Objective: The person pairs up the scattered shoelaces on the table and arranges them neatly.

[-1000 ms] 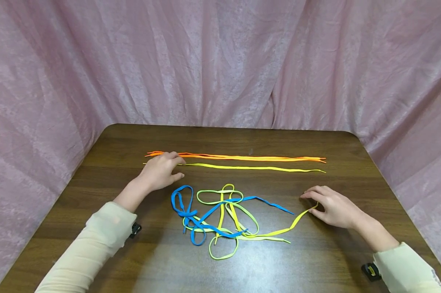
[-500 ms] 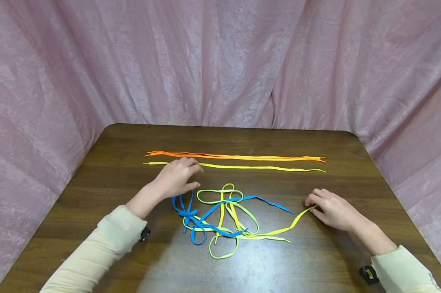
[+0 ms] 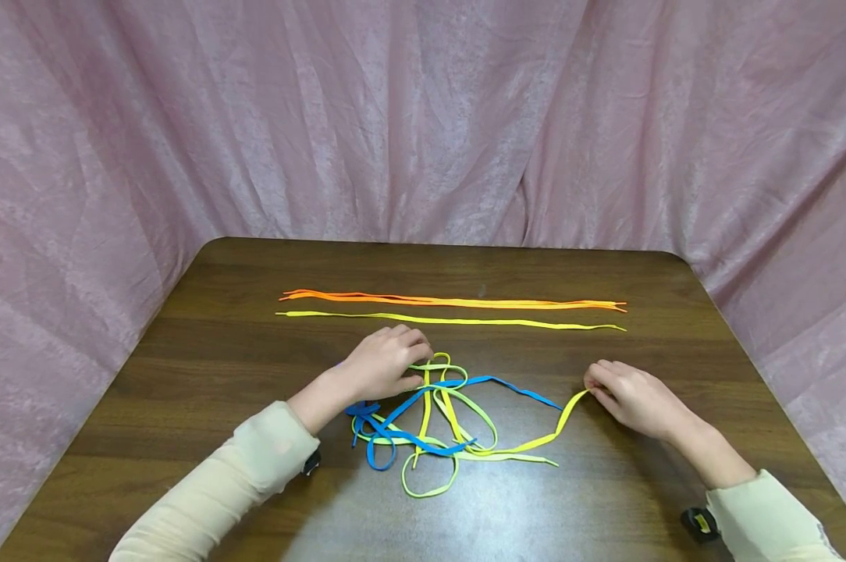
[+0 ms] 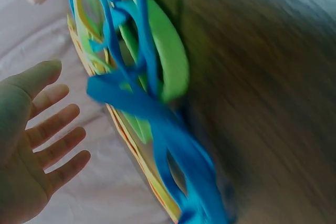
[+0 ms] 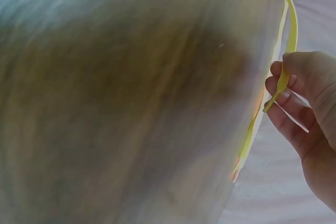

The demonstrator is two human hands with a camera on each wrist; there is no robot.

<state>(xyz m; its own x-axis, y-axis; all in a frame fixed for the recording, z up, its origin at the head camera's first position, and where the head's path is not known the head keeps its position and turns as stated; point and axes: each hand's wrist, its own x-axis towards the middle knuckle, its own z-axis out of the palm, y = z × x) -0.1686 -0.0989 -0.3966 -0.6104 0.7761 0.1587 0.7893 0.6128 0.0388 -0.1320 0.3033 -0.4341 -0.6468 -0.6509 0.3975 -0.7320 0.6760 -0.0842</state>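
Observation:
In the head view, my right hand (image 3: 634, 398) pinches the end of a yellow shoelace (image 3: 566, 414) between thumb and fingers. That lace runs left into a tangle on the table, with a blue shoelace (image 3: 409, 402) and a light green shoelace (image 3: 489, 425) looped around it. The right wrist view shows the lace's tip hanging past the thumb. My left hand (image 3: 384, 363) hovers over the tangle's upper left side, close by the green and yellow loops. Its fingers look relaxed and hold nothing in the left wrist view. It hides part of the blue loops.
Beyond the tangle, a straight yellow shoelace (image 3: 458, 321) lies across the brown table (image 3: 205, 375). Just behind it, several orange shoelaces (image 3: 451, 302) lie parallel in a bundle. A pink curtain (image 3: 423, 125) hangs past the table's far edge.
My left hand has moved right and nearer, from the straight laces to over the tangle. My right hand has closed its fingers on the yellow shoelace's end and shifted slightly left.

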